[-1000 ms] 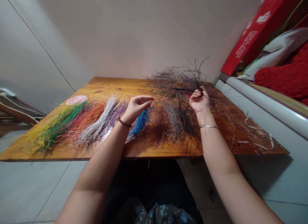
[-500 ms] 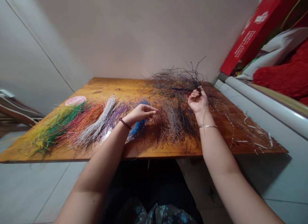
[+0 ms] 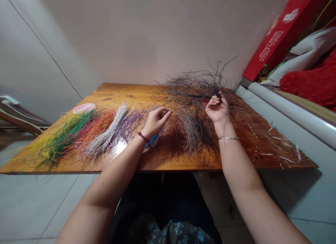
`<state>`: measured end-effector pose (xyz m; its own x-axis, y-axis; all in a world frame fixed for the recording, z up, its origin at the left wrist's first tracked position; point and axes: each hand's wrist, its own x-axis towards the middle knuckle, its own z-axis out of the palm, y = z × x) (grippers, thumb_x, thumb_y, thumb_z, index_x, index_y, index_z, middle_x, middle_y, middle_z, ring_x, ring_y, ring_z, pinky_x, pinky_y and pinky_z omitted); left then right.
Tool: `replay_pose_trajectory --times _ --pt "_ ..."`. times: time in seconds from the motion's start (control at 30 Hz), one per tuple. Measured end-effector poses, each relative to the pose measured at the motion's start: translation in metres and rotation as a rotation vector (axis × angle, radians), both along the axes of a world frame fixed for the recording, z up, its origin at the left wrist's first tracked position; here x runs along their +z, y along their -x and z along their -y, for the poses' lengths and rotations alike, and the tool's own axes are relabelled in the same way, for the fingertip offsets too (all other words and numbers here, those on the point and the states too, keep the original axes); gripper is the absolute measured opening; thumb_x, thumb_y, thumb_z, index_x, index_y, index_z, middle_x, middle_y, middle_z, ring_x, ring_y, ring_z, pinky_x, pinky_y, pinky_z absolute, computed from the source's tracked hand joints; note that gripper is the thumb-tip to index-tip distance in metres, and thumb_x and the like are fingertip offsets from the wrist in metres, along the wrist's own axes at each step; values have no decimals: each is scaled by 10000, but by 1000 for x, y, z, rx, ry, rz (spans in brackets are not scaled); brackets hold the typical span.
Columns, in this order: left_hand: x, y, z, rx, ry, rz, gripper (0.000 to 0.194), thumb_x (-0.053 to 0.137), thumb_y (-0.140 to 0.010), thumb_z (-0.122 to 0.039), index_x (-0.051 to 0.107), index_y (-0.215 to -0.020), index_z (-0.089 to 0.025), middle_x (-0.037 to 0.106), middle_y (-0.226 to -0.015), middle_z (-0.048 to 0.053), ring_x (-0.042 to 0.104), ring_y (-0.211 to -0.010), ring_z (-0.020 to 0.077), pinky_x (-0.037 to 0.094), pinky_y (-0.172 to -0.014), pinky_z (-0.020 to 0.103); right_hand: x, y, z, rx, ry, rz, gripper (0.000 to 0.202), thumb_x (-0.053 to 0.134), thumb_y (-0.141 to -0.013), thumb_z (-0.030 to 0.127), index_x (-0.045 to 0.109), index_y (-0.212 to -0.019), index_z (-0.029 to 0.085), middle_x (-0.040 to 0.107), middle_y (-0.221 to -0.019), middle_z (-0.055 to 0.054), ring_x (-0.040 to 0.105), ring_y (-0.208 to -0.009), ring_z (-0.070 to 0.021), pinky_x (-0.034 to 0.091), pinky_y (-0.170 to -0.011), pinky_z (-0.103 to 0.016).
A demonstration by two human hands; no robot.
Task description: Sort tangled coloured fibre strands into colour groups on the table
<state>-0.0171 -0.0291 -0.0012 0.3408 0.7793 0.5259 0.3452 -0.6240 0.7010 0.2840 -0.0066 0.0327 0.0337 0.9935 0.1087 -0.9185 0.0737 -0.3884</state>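
Since the last frame, the left hand (image 3: 156, 121) has slid over more of the blue bunch (image 3: 151, 142) and its fingers have curled in. Thumb and fingertips are close together, but can't tell if they touch or hold a strand. The right hand (image 3: 218, 99) is closed, pinching the dark strands (image 3: 219, 93) over the back right of the table (image 3: 157, 164). 1 beaded bracelet (image 3: 143, 135) on the left wrist, 1 silver bangle (image 3: 228, 138) on the right.

Lying around the hands are roughly 10 colors, edges kinda blending: yellow, green, pink, orange, white, purple, blue, brown, grey, black. Also 1 tangled dark pile (image 3: 189, 86) at the back, 1 pink disc (image 3: 84, 108) behind the green bunch (image 3: 76, 127), and a few white strips (image 3: 274, 134) far right.

Beyond the table, 1 red box (image 3: 275, 34) reads "LONGAN & LOTUS" and "CONGEE"; word before that's too blurry. 1 fluffy red thing (image 3: 309, 78) sits near it.
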Motion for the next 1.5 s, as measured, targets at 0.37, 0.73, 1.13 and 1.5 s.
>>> replay_pose_trajectory --times 0.37,0.73,1.13,1.5 --pt "-7 -10 11 154 -295 -379 375 524 -1003 -455 640 -1332 -320 683 -1285 42 686 -1059 190 526 -880 287 12 30 16 145 -50 151 310 601 -959 276 532 -667 197 515 -492 100 452 -377 -7 414 -392 -99" --pt "-14 -16 12 68 -189 -434 405 432 -1020 -491 729 -970 -220 744 -921 75 665 -818 191 430 -737 274 15 40 21 125 13 229 290 607 -956 314 560 -689 211 497 -478 100 439 -378 -10 389 -392 -99" --pt "-6 -1 -18 378 103 495 337 561 -948 -443 707 -838 -160 693 -797 63 615 -731 141 446 -660 235 11 2 9 -11 -7 109 282 595 -950 268 522 -686 206 506 -499 110 472 -383 -6 421 -391 -94" --pt "-15 21 -43 655 132 832 407 524 -939 -536 661 -869 -160 588 -769 27 469 -632 105 364 -564 214 7 -13 5 -57 -52 79 272 617 -939 251 503 -695 209 516 -521 108 492 -405 -5 435 -405 -90"
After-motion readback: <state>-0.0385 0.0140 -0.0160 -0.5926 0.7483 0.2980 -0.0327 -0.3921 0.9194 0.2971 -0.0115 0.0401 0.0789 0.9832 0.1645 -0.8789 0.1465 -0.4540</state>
